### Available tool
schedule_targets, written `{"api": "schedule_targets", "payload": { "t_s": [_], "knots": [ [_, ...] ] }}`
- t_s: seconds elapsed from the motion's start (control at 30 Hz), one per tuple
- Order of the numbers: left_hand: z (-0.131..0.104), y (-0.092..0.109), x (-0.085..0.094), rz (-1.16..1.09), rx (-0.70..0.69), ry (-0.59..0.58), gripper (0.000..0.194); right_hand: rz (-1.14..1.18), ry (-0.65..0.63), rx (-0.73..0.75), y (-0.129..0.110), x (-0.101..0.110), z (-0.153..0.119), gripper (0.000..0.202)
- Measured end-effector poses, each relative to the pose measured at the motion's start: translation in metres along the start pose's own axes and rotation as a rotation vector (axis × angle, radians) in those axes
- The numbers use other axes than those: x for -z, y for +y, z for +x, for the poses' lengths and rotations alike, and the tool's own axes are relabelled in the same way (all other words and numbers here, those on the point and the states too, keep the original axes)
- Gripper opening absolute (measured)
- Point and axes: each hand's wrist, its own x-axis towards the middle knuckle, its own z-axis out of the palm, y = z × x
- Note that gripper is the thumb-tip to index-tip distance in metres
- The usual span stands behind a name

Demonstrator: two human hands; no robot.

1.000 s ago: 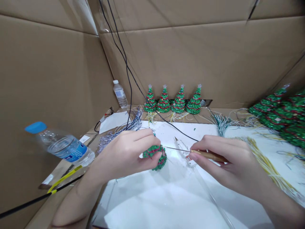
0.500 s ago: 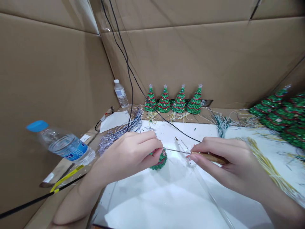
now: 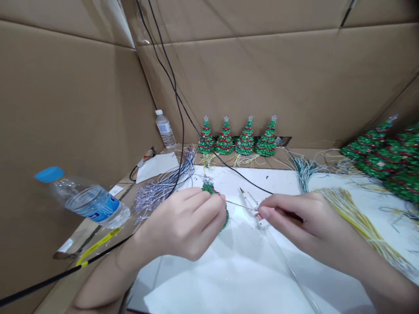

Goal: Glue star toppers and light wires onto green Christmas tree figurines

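Observation:
My left hand [image 3: 188,222] is closed, back of the hand up, beside a small green Christmas tree [image 3: 208,187] with red garland and a silver star. It covers much of the tree, and what its fingers pinch is hidden. My right hand [image 3: 294,218] is closed on a thin awl [image 3: 240,204]; its metal shaft points left and reaches the left fingers. The palm mostly hides the awl's wooden handle. Just behind the right fingertips lies a white pointed tool [image 3: 248,198] joined to a clear tube [image 3: 291,270].
Several finished trees [image 3: 246,137] stand along the cardboard back wall; more trees [image 3: 389,161] crowd the right. Wire bundles [image 3: 360,218] lie at right, clear-tipped wires [image 3: 153,194] at left. A blue-capped bottle [image 3: 98,203] and a smaller bottle [image 3: 166,131] stand left. Black cables [image 3: 175,87] hang across.
My left hand has rolled over and dropped slightly, so its knuckles face up and the treetop shows. The right hand has shifted a little left, with the awl still in it.

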Motion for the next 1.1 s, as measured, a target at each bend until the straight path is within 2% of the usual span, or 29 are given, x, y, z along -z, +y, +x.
{"api": "schedule_targets", "payload": {
  "t_s": [0.07,0.27,0.37,0.5,0.6,0.73,0.8,0.87,1.0,1.1],
  "knots": [
    [-0.002,-0.001,-0.001,0.026,-0.032,0.051,0.024,0.098,-0.047,-0.084,-0.001,0.000,-0.001,0.009],
    [0.001,0.002,0.003,0.188,-0.147,0.123,0.014,0.280,-0.203,-0.185,-0.002,0.003,-0.004,0.024],
    [0.000,0.007,0.006,0.206,-0.108,0.105,0.010,0.321,-0.258,-0.215,-0.003,0.006,-0.005,0.031],
    [-0.002,0.010,0.006,0.209,-0.078,0.123,0.011,0.296,-0.259,-0.206,-0.005,0.008,-0.006,0.036],
    [-0.001,0.007,0.001,0.136,0.038,0.181,0.010,0.327,-0.254,-0.213,-0.005,0.009,-0.007,0.035],
    [0.004,0.001,-0.002,-0.080,0.256,0.344,0.015,0.338,-0.188,-0.179,-0.005,0.008,-0.007,0.029],
    [0.007,-0.001,-0.001,-0.238,0.392,0.306,0.016,0.322,-0.151,-0.150,-0.005,0.008,-0.008,0.026],
    [0.009,-0.002,0.002,-0.386,0.509,0.210,0.019,0.307,-0.121,-0.120,-0.004,0.008,-0.008,0.022],
    [0.013,-0.003,0.005,-0.592,0.622,0.026,0.029,0.273,-0.070,-0.059,-0.004,0.008,-0.007,0.017],
    [0.014,-0.002,0.004,-0.797,0.709,0.017,0.022,0.231,-0.013,-0.023,-0.005,0.007,-0.006,0.013]
  ]
}}
